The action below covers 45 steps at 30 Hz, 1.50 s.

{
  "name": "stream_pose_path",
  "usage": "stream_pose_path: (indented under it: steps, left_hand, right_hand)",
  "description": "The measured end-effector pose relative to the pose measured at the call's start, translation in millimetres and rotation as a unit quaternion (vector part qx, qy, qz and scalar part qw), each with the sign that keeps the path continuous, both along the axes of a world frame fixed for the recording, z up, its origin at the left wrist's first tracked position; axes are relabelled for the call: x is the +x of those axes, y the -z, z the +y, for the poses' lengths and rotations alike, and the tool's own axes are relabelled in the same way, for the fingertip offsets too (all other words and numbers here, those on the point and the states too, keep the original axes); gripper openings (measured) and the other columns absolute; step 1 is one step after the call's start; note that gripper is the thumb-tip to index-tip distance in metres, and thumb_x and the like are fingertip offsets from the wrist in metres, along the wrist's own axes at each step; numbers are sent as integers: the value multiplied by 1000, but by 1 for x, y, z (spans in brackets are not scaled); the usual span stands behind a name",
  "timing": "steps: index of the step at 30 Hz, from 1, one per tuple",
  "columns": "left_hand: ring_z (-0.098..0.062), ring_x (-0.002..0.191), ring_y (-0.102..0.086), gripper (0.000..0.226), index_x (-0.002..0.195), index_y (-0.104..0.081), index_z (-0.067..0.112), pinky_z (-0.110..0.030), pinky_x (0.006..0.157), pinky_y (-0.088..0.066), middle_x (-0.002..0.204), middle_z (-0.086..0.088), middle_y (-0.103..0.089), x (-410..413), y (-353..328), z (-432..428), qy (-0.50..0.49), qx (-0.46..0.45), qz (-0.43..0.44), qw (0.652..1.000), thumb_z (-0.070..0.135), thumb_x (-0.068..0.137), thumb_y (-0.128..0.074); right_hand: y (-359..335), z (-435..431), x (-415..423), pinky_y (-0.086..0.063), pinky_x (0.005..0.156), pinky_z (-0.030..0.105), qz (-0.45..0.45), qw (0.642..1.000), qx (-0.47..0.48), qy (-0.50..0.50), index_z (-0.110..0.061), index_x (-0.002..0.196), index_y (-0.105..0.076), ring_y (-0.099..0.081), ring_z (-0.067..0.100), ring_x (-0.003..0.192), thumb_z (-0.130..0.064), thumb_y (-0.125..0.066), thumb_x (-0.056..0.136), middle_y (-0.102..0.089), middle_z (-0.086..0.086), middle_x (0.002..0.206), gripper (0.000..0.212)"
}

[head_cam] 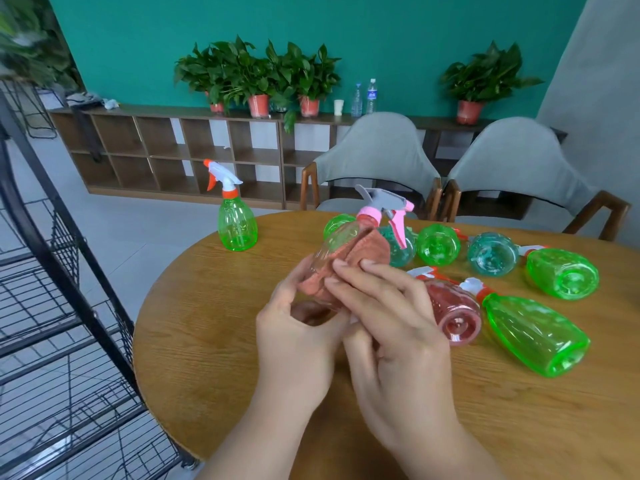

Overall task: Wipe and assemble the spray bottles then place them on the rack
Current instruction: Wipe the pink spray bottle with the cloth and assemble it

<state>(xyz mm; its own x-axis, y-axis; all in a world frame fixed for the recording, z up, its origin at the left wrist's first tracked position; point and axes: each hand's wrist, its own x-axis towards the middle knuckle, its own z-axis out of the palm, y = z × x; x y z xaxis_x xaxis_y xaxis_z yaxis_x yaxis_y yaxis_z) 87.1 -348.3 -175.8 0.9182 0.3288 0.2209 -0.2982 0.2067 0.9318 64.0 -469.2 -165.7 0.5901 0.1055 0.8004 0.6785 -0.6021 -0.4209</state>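
Observation:
Above the round wooden table (214,327) I hold a clear pink spray bottle (337,242), tilted, with its grey and pink trigger head (384,202) on top. My left hand (294,323) grips the bottle's base from below. My right hand (391,317) presses a pink cloth (363,252) around the bottle's body with curled fingers. One green bottle with a white and orange sprayer (235,220) stands upright at the table's far left edge. Several green, teal and pink bottles lie on their sides to the right, among them a pink one (453,313) and a green one (533,334).
A black wire rack (62,306) with several tiers stands on the floor left of the table. Two grey chairs (377,161) sit at the far side. A wooden shelf unit (173,157) with potted plants lines the teal wall.

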Motion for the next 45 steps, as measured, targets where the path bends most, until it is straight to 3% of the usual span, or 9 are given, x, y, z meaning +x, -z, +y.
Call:
stream_pose_path:
  steps: [5, 8, 17, 22, 26, 33, 37, 41, 45]
  left_hand:
    - [-18, 99, -80, 70, 134, -72, 41, -40, 91, -63, 121, -4, -77, -10, -2, -8, 6, 78, -25, 997, 20, 73, -99]
    - [-17, 105, -77, 79, 142, -67, 36, -40, 93, -62, 123, 9, -71, -16, -3, -12, -7, 154, -60, 986, 28, 71, -101]
    - [-15, 118, -74, 75, 145, -65, 30, -43, 99, -61, 127, 15, -68, -9, 1, -2, -82, 176, -88, 977, 30, 74, -91]
    - [-8, 119, -68, 83, 151, -60, 28, -25, 96, -55, 133, 17, -61, -15, -7, -2, -130, 307, -152, 931, 47, 76, -88]
    - [-11, 139, -58, 79, 153, -57, 31, -43, 104, -56, 148, 13, -56, -15, -4, 0, -147, 377, -196, 893, 35, 82, -90]
    - [-18, 143, -56, 87, 151, -60, 27, -49, 110, -55, 157, 3, -55, -8, 3, 3, -168, 456, -231, 843, 1, 74, -91]
    - [-16, 148, -50, 69, 156, -56, 29, -46, 113, -52, 160, 7, -49, -10, -1, -4, -117, 458, -210, 856, 35, 93, -83]
    - [-23, 140, -59, 42, 144, -68, 22, -44, 113, -50, 146, 6, -63, -13, -2, -9, -92, 283, -218, 930, 33, 103, -70]
    - [-22, 140, -60, 63, 152, -56, 35, -44, 118, -45, 142, 10, -67, -10, -2, -8, -47, 140, -104, 984, 41, 94, -80]
  right_hand:
    - [-7, -10, 14, -26, 131, 33, 66, 998, 11, 7, -13, 151, -60, -30, 14, 161, -3, -44, 102, -48, -8, 164, 53]
    - [-14, -18, 19, -20, 133, 34, 91, 995, 36, 19, -15, 157, -53, -21, 9, 163, -9, -42, 109, -40, -10, 170, 50]
    - [-4, -3, 6, -27, 132, 42, 60, 997, -15, -38, -16, 153, -58, -25, 16, 163, -2, -52, 106, -44, -10, 168, 49]
    - [-17, -11, 11, -23, 131, 29, 90, 990, 106, -32, -22, 154, -56, -28, 8, 161, -6, -50, 111, -42, -17, 168, 47]
    - [-18, -4, 8, -23, 125, 13, 137, 968, 206, -36, -33, 160, -46, -25, -5, 158, -18, -47, 113, -34, -18, 171, 50]
    - [-27, 6, 0, -45, 121, 33, 205, 878, 405, -153, -38, 159, -46, -57, 3, 140, -12, -48, 112, -62, -20, 150, 54]
    - [-26, 2, 5, -40, 124, 48, 213, 841, 472, -156, -37, 154, -54, -63, 14, 137, -12, -49, 112, -68, -11, 146, 49]
    - [-26, 1, 6, -45, 122, 45, 207, 833, 495, -134, -35, 149, -60, -64, 12, 136, -13, -50, 112, -70, -11, 142, 45]
    - [-27, 5, 2, -43, 123, 49, 206, 825, 503, -154, -33, 151, -59, -64, 15, 136, -12, -49, 111, -70, -8, 143, 46]
